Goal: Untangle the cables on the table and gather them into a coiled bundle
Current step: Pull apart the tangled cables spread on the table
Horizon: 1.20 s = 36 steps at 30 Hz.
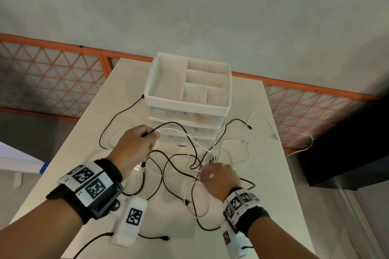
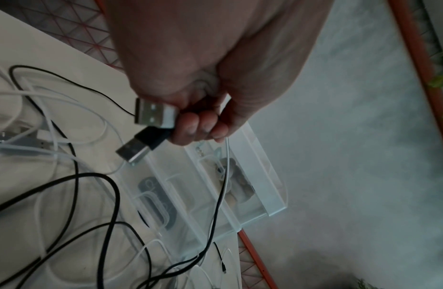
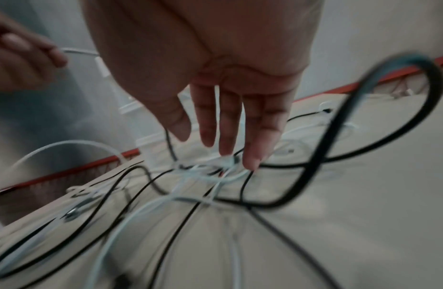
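Several black and white cables (image 1: 179, 166) lie tangled across the white table (image 1: 263, 185). My left hand (image 1: 136, 145) is raised above the tangle, its fingers (image 2: 198, 127) curled round black and white cables near their ends. Two USB plugs, a white one (image 2: 153, 113) and a black one (image 2: 139, 145), stick out of that fist. My right hand (image 1: 219, 176) hovers low over the knot in the middle. Its fingers (image 3: 228, 125) are straight and spread, with the tips just above a cluster of crossed white and black cables (image 3: 205, 172), holding nothing.
A white organiser (image 1: 188, 99) with an open divided top tray and clear drawers (image 2: 203, 191) stands at the table's far middle, close behind the tangle. Loose cable ends (image 1: 249, 127) trail to the right. An orange lattice rail (image 1: 52, 73) runs behind the table.
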Tool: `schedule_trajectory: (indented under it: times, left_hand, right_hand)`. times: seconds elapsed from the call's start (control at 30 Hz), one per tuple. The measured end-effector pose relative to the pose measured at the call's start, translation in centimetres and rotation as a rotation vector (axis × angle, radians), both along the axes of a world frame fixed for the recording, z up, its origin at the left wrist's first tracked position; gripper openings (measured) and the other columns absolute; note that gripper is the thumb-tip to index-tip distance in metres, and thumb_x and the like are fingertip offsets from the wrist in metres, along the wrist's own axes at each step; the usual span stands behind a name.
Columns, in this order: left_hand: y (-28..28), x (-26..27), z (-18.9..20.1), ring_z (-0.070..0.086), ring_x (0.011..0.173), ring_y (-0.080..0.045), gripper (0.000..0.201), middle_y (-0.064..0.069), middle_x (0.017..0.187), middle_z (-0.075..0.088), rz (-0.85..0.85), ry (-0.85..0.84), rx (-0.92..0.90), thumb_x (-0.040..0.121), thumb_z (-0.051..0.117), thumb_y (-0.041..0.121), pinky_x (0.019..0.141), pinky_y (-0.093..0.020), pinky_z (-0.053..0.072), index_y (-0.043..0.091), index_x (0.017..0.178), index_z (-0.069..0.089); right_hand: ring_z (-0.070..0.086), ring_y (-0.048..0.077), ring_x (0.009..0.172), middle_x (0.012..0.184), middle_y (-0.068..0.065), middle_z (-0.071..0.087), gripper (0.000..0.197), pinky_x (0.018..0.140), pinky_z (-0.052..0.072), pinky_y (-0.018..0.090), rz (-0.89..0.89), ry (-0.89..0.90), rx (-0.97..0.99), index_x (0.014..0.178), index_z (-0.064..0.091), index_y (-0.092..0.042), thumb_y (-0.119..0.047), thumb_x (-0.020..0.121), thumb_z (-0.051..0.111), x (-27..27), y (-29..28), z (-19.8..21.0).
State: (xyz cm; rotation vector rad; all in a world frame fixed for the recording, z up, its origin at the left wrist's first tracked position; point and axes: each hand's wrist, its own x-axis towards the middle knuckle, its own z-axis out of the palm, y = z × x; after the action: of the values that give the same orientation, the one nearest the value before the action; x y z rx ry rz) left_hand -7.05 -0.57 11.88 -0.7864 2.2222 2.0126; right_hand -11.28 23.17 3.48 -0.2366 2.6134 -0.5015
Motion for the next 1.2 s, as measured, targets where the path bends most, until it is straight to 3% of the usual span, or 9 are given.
schedule_trajectory:
  times: [0.07,0.23,0.53,0.7,0.77,0.83,0.97,1.07,1.2]
  left_hand:
    - [0.0,-0.2,0.1,0.035,0.048,-0.013,0.011,-0.002,0.060,0.044,0.018,-0.003,0.009,0.095,0.058,0.010,0.045,-0.025,0.031,0.004,0.087,0.064]
    - [0.8,0.0,0.0,0.028,0.045,-0.015,0.027,0.004,0.050,0.032,-0.001,-0.027,0.039,0.099,0.057,0.025,0.044,-0.024,0.028,0.004,0.084,0.065]
    - [1.5,0.2,-0.2,0.021,0.041,-0.008,0.024,0.005,0.051,0.028,0.090,-0.039,0.126,0.102,0.052,0.020,0.036,-0.017,0.016,0.004,0.088,0.064]
    - [2.1,0.0,0.1,0.024,0.041,-0.008,0.023,0.003,0.055,0.031,0.100,-0.026,0.128,0.102,0.053,0.019,0.036,-0.017,0.018,0.006,0.087,0.065]
    - [2.4,-0.2,0.5,0.025,0.042,-0.008,0.023,0.003,0.055,0.032,0.081,-0.021,0.119,0.102,0.053,0.019,0.037,-0.017,0.019,0.006,0.087,0.066]
    - [2.3,-0.3,0.7,0.026,0.042,-0.008,0.023,0.003,0.055,0.032,0.070,-0.015,0.112,0.102,0.052,0.018,0.037,-0.018,0.019,0.006,0.089,0.066]
    - [1.4,-0.7,1.3,0.027,0.040,-0.007,0.022,0.002,0.057,0.033,0.056,0.006,0.101,0.102,0.052,0.018,0.037,-0.017,0.019,0.004,0.091,0.066]
    - [0.3,-0.7,1.8,0.026,0.039,-0.007,0.023,0.002,0.057,0.033,0.053,0.012,0.098,0.102,0.051,0.019,0.037,-0.018,0.020,0.004,0.090,0.065]
    - [-1.5,-1.0,2.4,0.026,0.040,-0.008,0.024,0.003,0.055,0.037,0.066,0.016,0.137,0.102,0.051,0.021,0.037,-0.018,0.019,0.007,0.086,0.060]
  right_hand:
    - [0.067,0.025,0.099,0.108,0.000,0.073,0.024,0.083,0.054,0.032,-0.128,0.121,-0.026,0.101,0.072,-0.029,-0.035,0.093,0.051,-2.0,1.4,0.7]
    - [0.057,0.032,0.125,0.137,0.011,0.060,0.043,0.101,0.046,0.035,-0.322,0.045,0.074,0.137,0.057,-0.015,-0.023,0.094,0.056,-6.7,5.2,-1.7]
    - [0.061,0.029,0.093,0.114,0.010,0.066,0.045,0.077,0.045,0.033,-0.252,-0.057,0.005,0.128,0.047,-0.028,-0.039,0.086,0.059,-5.7,4.7,-4.5]
    - [0.065,0.026,0.091,0.095,0.002,0.067,0.037,0.079,0.052,0.032,0.030,-0.187,0.050,0.106,0.052,-0.042,-0.042,0.071,0.065,-5.1,4.1,-3.3]
    - [0.066,0.027,0.089,0.084,0.000,0.066,0.009,0.073,0.049,0.027,0.080,-0.125,0.075,0.076,0.061,-0.030,-0.037,0.080,0.065,-5.2,3.7,-2.1]
    - [0.067,0.024,0.085,0.074,-0.002,0.067,0.028,0.071,0.046,0.025,0.088,-0.042,0.010,0.062,0.064,-0.025,-0.037,0.087,0.065,-5.7,3.2,-0.9]
    - [0.072,0.013,0.091,0.095,-0.006,0.080,0.019,0.088,0.055,0.023,0.091,0.188,-0.172,0.090,0.082,-0.023,-0.028,0.091,0.064,-6.6,1.9,4.4]
    - [0.068,-0.001,0.078,0.080,-0.012,0.076,0.014,0.071,0.046,0.004,0.021,0.345,-0.355,0.080,0.081,-0.022,-0.028,0.089,0.071,-6.9,1.0,9.1]
    - [0.066,-0.001,0.081,0.086,-0.016,0.073,0.012,0.070,0.047,0.010,-0.013,0.362,-0.638,0.077,0.078,-0.037,-0.028,0.085,0.076,-6.5,-0.7,13.4]
